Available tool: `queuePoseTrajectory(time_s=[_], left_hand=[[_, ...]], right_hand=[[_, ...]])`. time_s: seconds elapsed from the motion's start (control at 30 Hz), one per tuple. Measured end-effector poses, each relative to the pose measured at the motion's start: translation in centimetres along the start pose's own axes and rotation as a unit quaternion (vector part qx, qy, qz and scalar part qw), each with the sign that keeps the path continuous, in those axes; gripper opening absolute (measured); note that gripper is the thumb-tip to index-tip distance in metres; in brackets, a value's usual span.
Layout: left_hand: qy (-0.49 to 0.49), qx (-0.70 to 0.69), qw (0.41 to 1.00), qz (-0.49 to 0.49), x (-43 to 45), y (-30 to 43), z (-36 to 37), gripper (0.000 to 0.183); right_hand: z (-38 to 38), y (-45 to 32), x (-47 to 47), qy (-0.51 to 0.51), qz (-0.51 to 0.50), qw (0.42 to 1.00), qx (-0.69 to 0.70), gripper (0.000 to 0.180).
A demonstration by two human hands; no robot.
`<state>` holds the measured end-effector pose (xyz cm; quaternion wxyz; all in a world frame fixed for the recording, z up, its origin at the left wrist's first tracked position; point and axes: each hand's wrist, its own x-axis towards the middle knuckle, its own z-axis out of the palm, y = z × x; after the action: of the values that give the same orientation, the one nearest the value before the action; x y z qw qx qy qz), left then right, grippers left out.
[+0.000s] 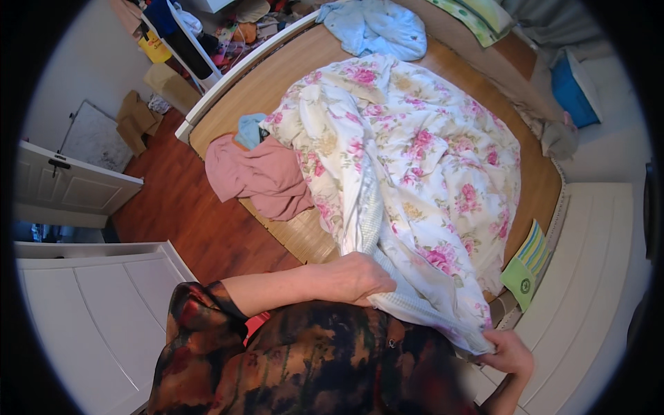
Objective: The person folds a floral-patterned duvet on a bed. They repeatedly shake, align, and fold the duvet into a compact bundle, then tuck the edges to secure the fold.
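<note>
A white duvet cover with pink roses [420, 150] spreads in folds over the bed and reaches back to my body. My left hand [358, 280] is closed on its near edge, at the front of my waist. Farther right, my right hand [506, 350] pinches a corner of the same edge. Between the two hands the edge is drawn out taut, and a pale checked inner side [404, 306] shows there. Part of the left hand's fingertips is hidden in the cloth.
A woven mat [280, 233] covers the bed. On it lie a pink garment [259, 176], a light blue garment [378, 28] and a green striped cloth [524, 267]. White cabinets [93, 311] stand at my left; a white panelled headboard [581, 290] rises at the right.
</note>
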<state>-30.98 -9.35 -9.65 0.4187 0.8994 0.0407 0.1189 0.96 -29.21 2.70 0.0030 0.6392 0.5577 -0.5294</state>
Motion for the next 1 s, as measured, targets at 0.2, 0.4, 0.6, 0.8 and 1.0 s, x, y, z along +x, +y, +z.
queuePoseTrajectory(time_s=[0.2,0.4,0.6,0.8,1.0], left_hand=[[0.008,0.117,0.992,-0.036,-0.3,-4.0,3.0,0.030],[-0.191,0.374,0.884,-0.207,-2.1,-8.2,0.4,0.018],[-0.085,0.363,0.908,-0.190,-2.2,-9.1,-2.1,0.027],[-0.193,-0.184,0.960,-0.089,3.0,-5.1,-0.5,0.037],[-0.142,-0.227,0.956,-0.119,8.8,-7.1,2.2,0.034]], right_hand=[[0.7,-2.5,0.7,0.003,-0.066,0.998,-0.026,0.024],[0.6,-3.6,1.2,-0.003,-0.115,0.990,-0.084,0.026],[1.2,-3.3,1.5,0.007,-0.147,0.986,-0.074,0.025],[1.3,-3.6,1.1,0.010,-0.143,0.987,-0.076,0.022],[1.8,-3.4,0.8,0.022,-0.128,0.990,-0.058,0.022]])
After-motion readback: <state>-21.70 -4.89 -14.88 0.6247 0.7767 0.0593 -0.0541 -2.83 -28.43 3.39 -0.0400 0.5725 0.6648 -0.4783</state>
